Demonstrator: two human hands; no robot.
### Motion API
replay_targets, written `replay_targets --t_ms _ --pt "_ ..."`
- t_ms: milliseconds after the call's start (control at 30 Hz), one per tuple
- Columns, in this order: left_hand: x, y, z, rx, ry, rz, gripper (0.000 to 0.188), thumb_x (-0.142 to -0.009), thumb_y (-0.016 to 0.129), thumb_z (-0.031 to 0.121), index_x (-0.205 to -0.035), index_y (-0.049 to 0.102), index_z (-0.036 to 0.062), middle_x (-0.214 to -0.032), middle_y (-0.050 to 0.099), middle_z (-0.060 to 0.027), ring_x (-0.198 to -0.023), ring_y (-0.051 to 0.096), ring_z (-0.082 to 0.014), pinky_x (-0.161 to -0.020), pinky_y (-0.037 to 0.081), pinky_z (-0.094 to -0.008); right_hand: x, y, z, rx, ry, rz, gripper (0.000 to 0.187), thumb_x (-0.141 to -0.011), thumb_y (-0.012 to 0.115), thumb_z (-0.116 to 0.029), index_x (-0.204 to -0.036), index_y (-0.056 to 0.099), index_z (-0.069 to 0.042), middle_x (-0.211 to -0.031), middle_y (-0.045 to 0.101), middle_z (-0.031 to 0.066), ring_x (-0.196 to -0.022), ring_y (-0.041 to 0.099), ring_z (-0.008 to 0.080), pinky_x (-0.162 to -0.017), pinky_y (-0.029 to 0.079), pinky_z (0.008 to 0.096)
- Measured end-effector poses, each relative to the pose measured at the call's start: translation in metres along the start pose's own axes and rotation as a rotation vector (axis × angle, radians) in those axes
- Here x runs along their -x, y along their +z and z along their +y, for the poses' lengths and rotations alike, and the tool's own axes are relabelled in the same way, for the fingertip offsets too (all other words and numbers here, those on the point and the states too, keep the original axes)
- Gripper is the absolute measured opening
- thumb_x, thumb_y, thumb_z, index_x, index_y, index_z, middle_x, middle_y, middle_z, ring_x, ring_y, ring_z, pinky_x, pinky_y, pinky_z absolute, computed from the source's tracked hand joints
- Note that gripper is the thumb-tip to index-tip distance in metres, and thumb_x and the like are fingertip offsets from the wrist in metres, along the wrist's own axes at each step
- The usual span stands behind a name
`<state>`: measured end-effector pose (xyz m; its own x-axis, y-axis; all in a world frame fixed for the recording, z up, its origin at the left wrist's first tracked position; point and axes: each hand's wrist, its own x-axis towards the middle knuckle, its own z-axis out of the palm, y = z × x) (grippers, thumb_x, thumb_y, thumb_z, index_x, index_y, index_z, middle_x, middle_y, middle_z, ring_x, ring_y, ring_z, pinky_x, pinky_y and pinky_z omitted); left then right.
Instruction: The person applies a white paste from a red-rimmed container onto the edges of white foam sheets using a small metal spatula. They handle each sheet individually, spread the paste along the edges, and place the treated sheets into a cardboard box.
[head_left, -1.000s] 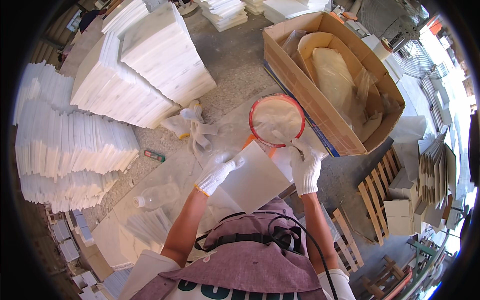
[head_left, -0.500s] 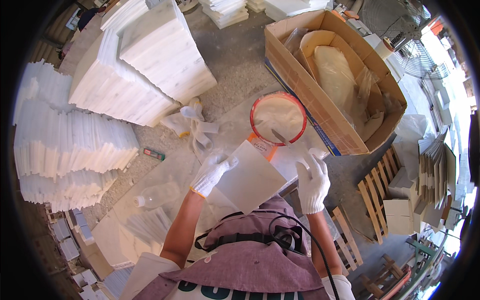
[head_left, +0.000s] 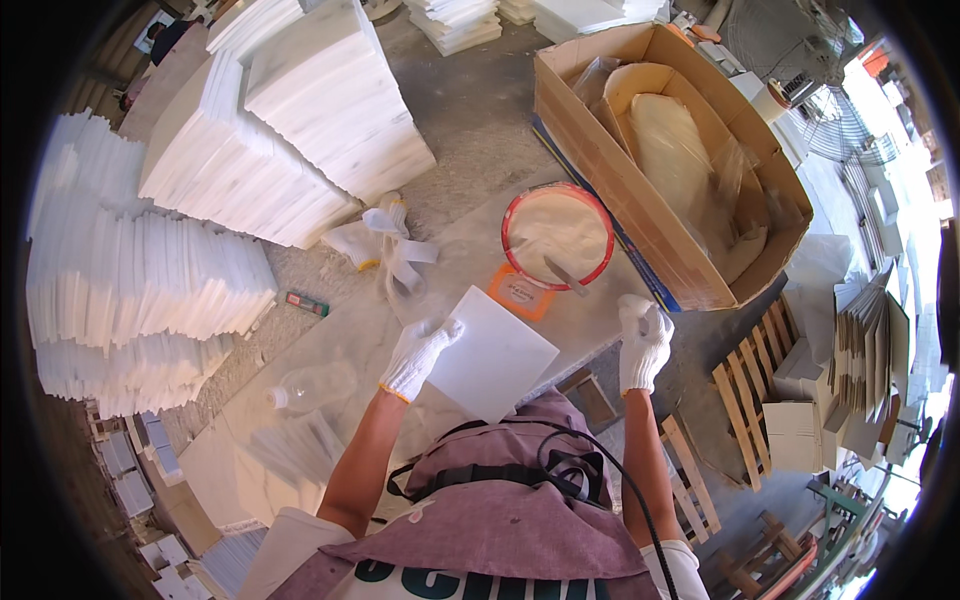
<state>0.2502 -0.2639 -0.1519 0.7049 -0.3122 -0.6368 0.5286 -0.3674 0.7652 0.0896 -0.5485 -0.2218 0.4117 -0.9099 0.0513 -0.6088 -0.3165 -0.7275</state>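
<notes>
My left hand (head_left: 423,357), in a white knitted glove, grips the left edge of a square white stone tile (head_left: 493,352) in front of my body. Its fingers are closed round that edge. Off to the right of the tile, my gloved right hand (head_left: 645,345) is apart from it with the fingers curled in; whatever they may hold is hidden. Beyond the tile lies an orange packet (head_left: 520,292) with a printed label. Behind that stands a red-rimmed tub (head_left: 508,222) of pale paste or powder, a putty knife (head_left: 566,275) leaning across its near rim.
A large cardboard box (head_left: 590,125) with plastic-wrapped contents stands far right of the tub. White gloves and strips (head_left: 385,245), a clear plastic bottle (head_left: 315,388) and a small green-red box (head_left: 307,304) lie to the left. Stacked white slabs (head_left: 150,270) line the left; wooden pallets (head_left: 745,405) are right.
The tile has tilted and shifted slightly left in my left hand, and its face looks brighter. My right hand has moved a little right, its fingers curling in from a looser spread.
</notes>
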Motion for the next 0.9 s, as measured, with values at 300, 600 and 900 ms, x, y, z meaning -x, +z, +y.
replay_targets --t_ms 300,600,900 --pt "-0.007 -0.014 -0.030 -0.084 -0.098 0.062 0.040 -0.085 0.073 0.038 -0.098 0.070 0.0007 -0.080 0.062 0.0018 -0.073 0.052 -0.0059 -0.063 0.042 -0.0243 0.016 -0.025 -0.058 -0.600 0.018 -0.358 0.032 -0.088 0.069 -0.012 -0.117 0.057 -0.003 -0.101 0.063 0.0054 -0.091 0.059 0.0127 -0.083 0.048 0.0294" --pt "-0.004 -0.007 -0.021 -0.167 -0.030 0.047 0.045 -0.088 0.065 0.038 -0.108 0.069 -0.0016 -0.092 0.071 -0.0092 -0.083 0.061 -0.0143 -0.076 0.048 -0.0305 0.040 -0.009 -0.115 -0.318 -0.360 -0.756 0.047 -0.089 0.067 -0.021 -0.131 0.056 -0.004 -0.110 0.066 0.0174 -0.093 0.066 0.0246 -0.084 0.051 0.0344" --pt "-0.009 -0.006 -0.026 -0.259 0.007 0.034 0.052 -0.084 0.064 0.047 -0.107 0.070 0.0007 -0.086 0.071 -0.0121 -0.078 0.064 -0.0174 -0.074 0.048 -0.0322 0.035 0.001 -0.143 -0.169 -0.284 -0.889 0.044 -0.085 0.069 -0.032 -0.121 0.064 -0.007 -0.100 0.068 0.0174 -0.090 0.066 0.0323 -0.079 0.051 0.0380"
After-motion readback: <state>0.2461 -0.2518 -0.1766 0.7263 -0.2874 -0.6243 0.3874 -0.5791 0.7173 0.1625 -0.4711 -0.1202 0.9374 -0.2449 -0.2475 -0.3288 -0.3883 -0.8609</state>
